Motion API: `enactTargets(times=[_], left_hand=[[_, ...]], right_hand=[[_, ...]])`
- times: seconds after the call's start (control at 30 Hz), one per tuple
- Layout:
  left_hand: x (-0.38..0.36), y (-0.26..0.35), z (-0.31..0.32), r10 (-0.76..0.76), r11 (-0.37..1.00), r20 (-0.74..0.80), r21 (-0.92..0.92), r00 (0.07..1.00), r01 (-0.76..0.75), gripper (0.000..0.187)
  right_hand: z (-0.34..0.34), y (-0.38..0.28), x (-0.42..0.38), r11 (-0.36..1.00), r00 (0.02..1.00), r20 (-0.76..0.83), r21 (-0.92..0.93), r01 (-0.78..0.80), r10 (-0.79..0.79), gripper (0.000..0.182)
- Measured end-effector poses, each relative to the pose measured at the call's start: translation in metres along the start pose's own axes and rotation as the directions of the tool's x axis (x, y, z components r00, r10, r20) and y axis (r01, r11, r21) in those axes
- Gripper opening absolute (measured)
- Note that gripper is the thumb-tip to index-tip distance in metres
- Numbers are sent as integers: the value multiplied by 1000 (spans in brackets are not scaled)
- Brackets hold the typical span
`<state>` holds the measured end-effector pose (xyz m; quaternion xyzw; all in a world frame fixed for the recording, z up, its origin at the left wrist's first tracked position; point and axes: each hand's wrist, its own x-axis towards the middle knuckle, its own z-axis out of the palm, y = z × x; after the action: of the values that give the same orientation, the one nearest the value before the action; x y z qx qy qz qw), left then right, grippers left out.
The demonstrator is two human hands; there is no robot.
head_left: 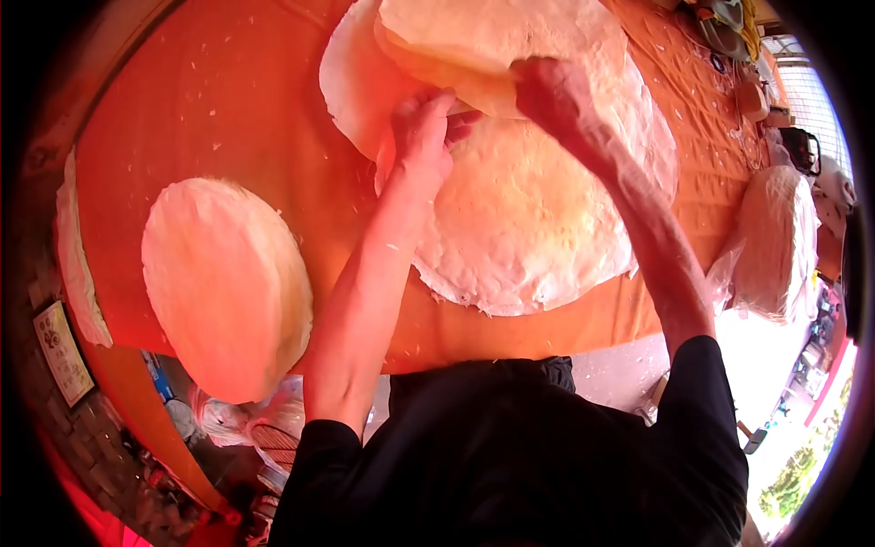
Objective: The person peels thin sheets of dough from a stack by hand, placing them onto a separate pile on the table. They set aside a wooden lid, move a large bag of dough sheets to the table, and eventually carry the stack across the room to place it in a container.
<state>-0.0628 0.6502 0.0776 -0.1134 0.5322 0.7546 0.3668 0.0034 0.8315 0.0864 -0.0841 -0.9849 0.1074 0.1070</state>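
Observation:
A large pale sheet point(529, 210), soft and fibrous like wadding, lies spread on the orange cloth. On it, toward the far side, another pale sheet point(492, 46) has its near edge lifted. My right hand point(551, 91) is closed in a fist on that edge. My left hand point(424, 128) is closed at the same edge, to the left, thumb up and fingers curled; the part between its fingers is mostly hidden. A thick oval pad point(223, 287) of similar pale material sits apart, left of my left forearm.
The orange cloth point(292, 146) covers the table and bears small white scraps. A plastic-wrapped pale bundle point(775, 242) stands at the right. Several odds and ends crowd the far right corner. A framed paper point(62, 354) is at the lower left, beyond the table edge.

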Motion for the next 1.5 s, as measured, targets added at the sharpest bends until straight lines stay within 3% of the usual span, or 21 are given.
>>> enactTargets(times=[0.13, 0.27, 0.3, 0.33, 0.4, 0.5, 0.57, 0.67, 0.77, 0.9, 0.93, 0.97, 1.0, 1.13, 1.17, 1.27, 1.33, 1.4, 1.5], left_hand=[[4, 3, -3, -91, 996, 17, -11, 996, 92, 14], [24, 0, -6, -134, 991, 87, -15, 987, 136, 10], [26, 2, -7, -106, 994, 101, -15, 989, 108, 12], [28, 6, -8, -97, 995, 144, -17, 985, 101, 12], [27, 10, -15, -96, 994, 210, -26, 973, 104, 13], [17, 5, -16, -78, 997, 224, 12, 971, 77, 16], [-1, 5, -22, -32, 999, 272, 38, 962, 23, 20], [-64, 2, -42, -5, 982, 72, 190, 997, -9, 25], [-118, -26, -87, 56, 924, -19, 379, 998, -44, 31], [-155, -50, -111, 72, 906, -117, 422, 991, -16, 37], [-161, -55, -112, 53, 913, -124, 407, 991, 3, 38], [-161, -59, -117, 58, 915, -62, 402, 996, -28, 42], [-161, -59, -119, 46, 921, -68, 389, 997, -16, 43], [-161, -52, -115, 12, 912, -79, 409, 997, 22, 48], [-161, -53, -113, 12, 893, -92, 449, 996, 30, 48], [-157, -57, -107, 40, 884, -75, 468, 996, 0, 51], [-159, -60, -105, 53, 905, -67, 425, 996, -20, 52], [-158, -66, -108, 81, 949, -55, 311, 995, -60, 46], [-161, -70, -109, 116, 978, -32, 178, 993, -108, 30]], right_hand=[[9, -9, 0, 1000, 999, -38, 7, 5, -5, 11], [9, -30, 24, 1000, 994, 106, -4, 6, -6, 13], [18, -25, 17, 981, 997, 20, 180, 75, -80, 20], [20, -32, 5, 976, 989, -128, 194, 97, -73, 21], [25, -33, -10, 941, 900, -373, 155, 302, -227, 18], [44, -21, -7, 995, 980, -179, 30, 99, -92, 21], [28, -11, 9, 995, 977, -188, -14, 100, -101, 15], [-45, -14, 22, 991, 960, -248, -64, 120, -133, 13], [-114, -28, 5, 971, 902, -363, -128, 202, -235, 11], [-117, -58, -61, 918, 835, -391, -248, 309, -387, 8], [-101, -61, -74, 932, 890, -292, -203, 300, -350, 8], [-78, -58, -82, 975, 972, -74, -38, 219, -222, 8], [-55, -55, -89, 995, 986, 149, 72, 67, -77, 8], [-64, -53, -82, 989, 985, 103, -16, 144, -141, 1], [-84, -45, -69, 986, 985, -41, 16, 166, -165, 5], [-154, -36, -55, 971, 983, -175, 222, 89, -51, 8], [-187, -27, -64, 851, 974, -182, 525, -18, 133, 10], [-198, -13, -81, 628, 936, -130, 770, -111, 326, 13], [-156, 11, -119, 270, 825, 80, 924, -272, 560, 17]])
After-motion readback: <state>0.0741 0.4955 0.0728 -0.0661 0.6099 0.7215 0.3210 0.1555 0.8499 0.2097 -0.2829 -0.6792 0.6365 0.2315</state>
